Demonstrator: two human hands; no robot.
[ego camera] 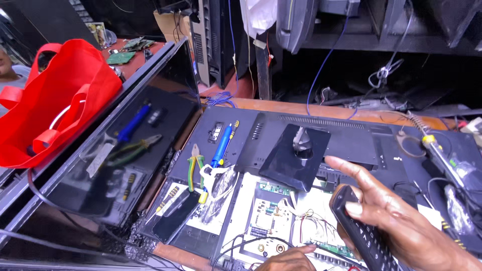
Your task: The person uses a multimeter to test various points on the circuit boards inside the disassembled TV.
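Right hand [401, 221] grasps black remote [359, 228]; left hand's [288, 260] grip unclear; red bag [55, 100] contents hidden.

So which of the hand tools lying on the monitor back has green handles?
The pliers, beside the blue-handled screwdriver; the small striped screwdriver is black and yellow.

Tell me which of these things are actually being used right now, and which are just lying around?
In use:
- black remote control, held in the right hand
- opened television back with exposed circuit boards, where the left hand rests

Lying about:
- green-handled pliers
- blue tool
- soldering iron
- red bag
- dark leaning screen
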